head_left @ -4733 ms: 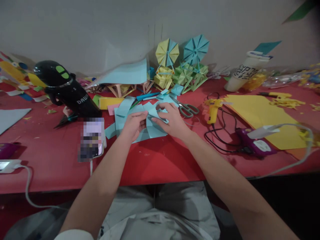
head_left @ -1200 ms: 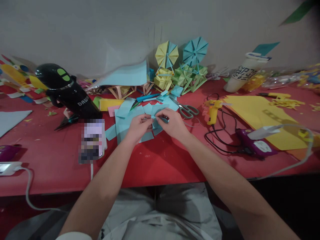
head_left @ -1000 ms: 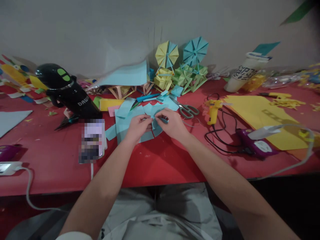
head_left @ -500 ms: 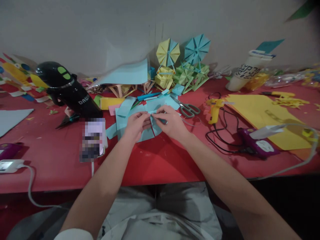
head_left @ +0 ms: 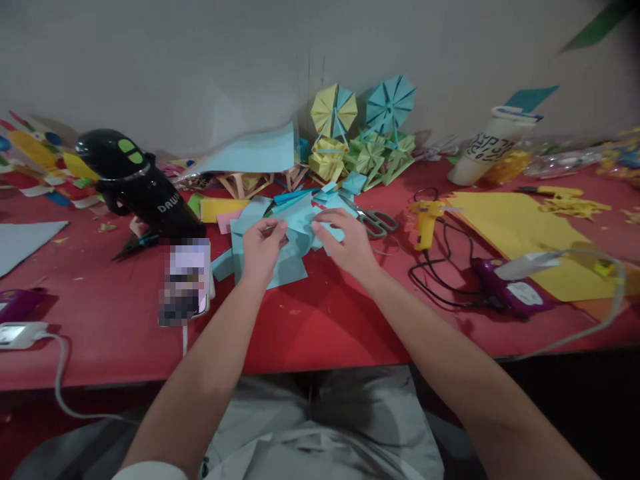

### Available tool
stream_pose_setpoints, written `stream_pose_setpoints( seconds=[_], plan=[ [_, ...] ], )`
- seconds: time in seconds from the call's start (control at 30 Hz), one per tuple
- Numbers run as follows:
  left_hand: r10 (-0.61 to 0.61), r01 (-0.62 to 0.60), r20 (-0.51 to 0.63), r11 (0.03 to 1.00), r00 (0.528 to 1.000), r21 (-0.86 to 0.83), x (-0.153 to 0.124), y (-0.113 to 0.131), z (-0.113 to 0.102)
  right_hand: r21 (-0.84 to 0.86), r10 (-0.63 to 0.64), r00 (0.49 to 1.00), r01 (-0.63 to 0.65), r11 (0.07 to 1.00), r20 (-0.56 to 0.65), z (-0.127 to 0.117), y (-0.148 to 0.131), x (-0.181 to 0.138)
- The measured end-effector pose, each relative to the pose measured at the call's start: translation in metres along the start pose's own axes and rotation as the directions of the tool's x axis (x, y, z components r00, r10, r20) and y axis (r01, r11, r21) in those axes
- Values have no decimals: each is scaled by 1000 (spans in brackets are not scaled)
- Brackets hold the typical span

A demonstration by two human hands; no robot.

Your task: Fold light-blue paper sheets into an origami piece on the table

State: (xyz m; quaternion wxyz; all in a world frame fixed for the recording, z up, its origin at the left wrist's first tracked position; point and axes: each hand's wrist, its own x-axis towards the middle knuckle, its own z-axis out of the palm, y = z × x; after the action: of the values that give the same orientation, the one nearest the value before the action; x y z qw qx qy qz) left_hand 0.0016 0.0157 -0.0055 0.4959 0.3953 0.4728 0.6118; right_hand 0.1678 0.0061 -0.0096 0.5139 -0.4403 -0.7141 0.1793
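Between my hands is a light blue sheet of paper (head_left: 298, 215), tilted up from the pile. My left hand (head_left: 264, 245) is closed on its left side, thumb and index finger pinching the edge. My right hand (head_left: 346, 241) pinches at its right edge with thumb and index finger; the other fingers are curled. More blue paper (head_left: 289, 269) lies flat on the red table just beneath, partly covered by the hands. Grey-handled scissors (head_left: 381, 223) rest right of my right hand, blades partly under paper scraps.
Folded paper wheel models (head_left: 391, 103) stand against the wall. A black tumbler (head_left: 143, 183) and a phone (head_left: 187, 277) are at left. To the right are a yellow glue gun (head_left: 426, 227) with its cord, a purple power strip (head_left: 515, 290), yellow paper (head_left: 530, 227) and a white cup (head_left: 493, 143).
My hands have moved apart from where they met over the paper. The blue sheet now spans the gap between them, angled upward.
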Motion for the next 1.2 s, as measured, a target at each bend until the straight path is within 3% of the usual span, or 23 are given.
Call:
stream_pose_setpoints(
  seconds=[0.03,0.1,0.17,0.23,0.33,0.53,0.8,1.0,1.2],
  plan=[
    [11,-11,6,1000,1000,3,0,0,0,67,114,992,-110,992,-62,-1,2,2],
    [26,-26,14,1000,1000,-4,-1,0,0,219,358,928,-331,918,-99,-3,4,5],
    [27,-27,18,999,999,-23,-2,0,1,337,533,846,-503,796,6,-3,2,6],
    [17,-16,37,999,999,-43,-4,1,3,389,597,785,-608,692,164,-2,-2,6],
    [-13,17,63,998,998,-61,-5,3,5,419,566,775,-630,653,283,-1,-7,4],
    [-100,107,74,990,992,-87,-4,9,2,343,468,826,-558,755,314,-3,0,2],
    [-188,195,75,976,979,-101,-1,11,-2,393,466,788,-608,689,403,-7,-2,4],
    [-149,156,102,986,984,-60,-2,12,-1,434,516,738,-674,598,435,-8,-4,4],
    [-139,149,117,986,983,-80,-3,12,-1,410,491,809,-588,697,323,-7,1,3]
  ],
)
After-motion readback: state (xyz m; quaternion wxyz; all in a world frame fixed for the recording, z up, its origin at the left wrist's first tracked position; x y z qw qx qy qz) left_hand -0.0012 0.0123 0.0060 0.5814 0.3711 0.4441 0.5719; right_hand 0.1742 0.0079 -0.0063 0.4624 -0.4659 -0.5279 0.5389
